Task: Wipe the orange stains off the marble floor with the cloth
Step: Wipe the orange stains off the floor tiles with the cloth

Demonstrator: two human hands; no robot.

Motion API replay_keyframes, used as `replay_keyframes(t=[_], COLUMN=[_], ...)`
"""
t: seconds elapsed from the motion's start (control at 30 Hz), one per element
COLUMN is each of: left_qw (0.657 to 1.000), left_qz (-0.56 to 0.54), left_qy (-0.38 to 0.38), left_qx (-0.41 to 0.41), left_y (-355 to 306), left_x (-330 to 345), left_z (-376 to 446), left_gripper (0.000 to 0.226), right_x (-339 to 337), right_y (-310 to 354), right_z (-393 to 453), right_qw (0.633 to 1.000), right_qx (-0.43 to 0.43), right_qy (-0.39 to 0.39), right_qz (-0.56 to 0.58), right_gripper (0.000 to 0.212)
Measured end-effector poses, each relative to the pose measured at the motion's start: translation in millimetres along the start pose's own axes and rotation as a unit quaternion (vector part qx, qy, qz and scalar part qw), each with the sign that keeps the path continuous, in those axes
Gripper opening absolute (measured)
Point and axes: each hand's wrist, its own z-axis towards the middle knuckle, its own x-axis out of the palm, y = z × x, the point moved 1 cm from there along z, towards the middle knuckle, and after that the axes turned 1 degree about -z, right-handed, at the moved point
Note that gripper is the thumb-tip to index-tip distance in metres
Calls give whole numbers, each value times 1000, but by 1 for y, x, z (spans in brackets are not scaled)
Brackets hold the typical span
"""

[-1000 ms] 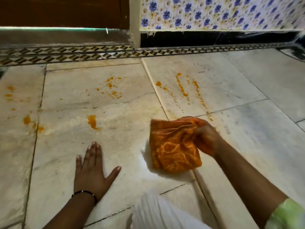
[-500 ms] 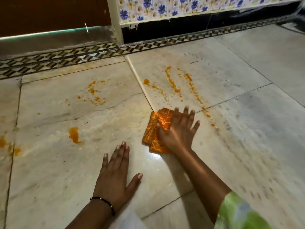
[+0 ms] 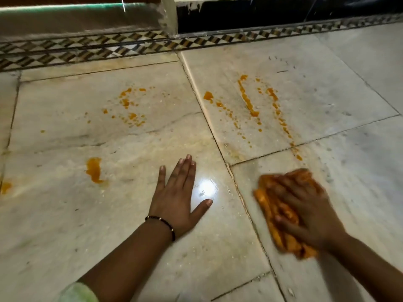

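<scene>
The right hand [image 3: 305, 212] lies flat on top of the orange cloth [image 3: 281, 216], fingers spread and nearly straight, pressing it down onto the marble floor [image 3: 349, 171]. The hand is blurred, so I cannot tell whether the fingertips curl into the fabric. The cloth is bunched under the palm and shows on the hand's left side and past the fingertips, just right of a floor joint.

The left hand [image 3: 178, 192] is well to the left of the cloth, across that joint, palm down on the bare floor with its fingers straight and close together and the thumb out towards the cloth; it holds nothing. A dark beaded bracelet [image 3: 161, 223] circles its wrist. A bright glare spot [image 3: 206, 187] sits on the floor between this hand and the cloth.

The orange stains are all apart from the cloth. Beyond it, further from the person, two long streaks with drips [image 3: 257, 105] run across the next slab, and the nearest drops [image 3: 298, 156] lie just past the cloth's far edge. Far to the cloth's left and further away is a scatter of small spots [image 3: 130, 107]. A thicker blob [image 3: 93, 170] lies left of the left hand, and a smaller smear [image 3: 5, 187] sits at the picture's left edge.

Far beyond the cloth, a chequered border strip [image 3: 130, 47] runs along the foot of the wall.
</scene>
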Motion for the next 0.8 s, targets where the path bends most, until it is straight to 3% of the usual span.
replay_keyframes(t=[0.1,0.17,0.27,0.37,0.5,0.53,0.6,0.67,0.7,0.8], left_qw=[1000,1000,1000,997,986,987,989,988,986,976], left_qz=[12,8,-18,-77,-154,-143,-113,-88,-83,-78], left_qy=[14,14,10,-2,-43,-49,-45,-34,-32,-43], left_qx=[-7,-13,-15,-16,-49,-60,-85,-120,-139,-198], left_y=[-6,-5,-3,-1,18,28,51,74,83,103], left_x=[8,8,4,-2,-21,-25,-29,-29,-28,-24], left_z=[6,5,6,5,-22,-37,-71,-100,-110,-126], left_gripper=[84,81,74,69,67,68,69,70,70,71], right_x=[-4,-2,0,4,11,10,3,-2,-2,7], right_y=[-21,-2,64,122,79,56,27,28,41,123], right_z=[42,83,105,52,-26,-27,-7,19,29,46], right_qw=[974,958,986,1000,988,987,997,999,999,968], right_qx=[220,280,161,22,-147,-153,-64,20,8,-244], right_qy=[-56,-50,-26,-12,49,52,47,31,24,34], right_qz=[-9,-19,-20,-16,-9,-18,-4,-8,-24,-53], right_gripper=[77,81,80,78,78,77,77,80,80,79])
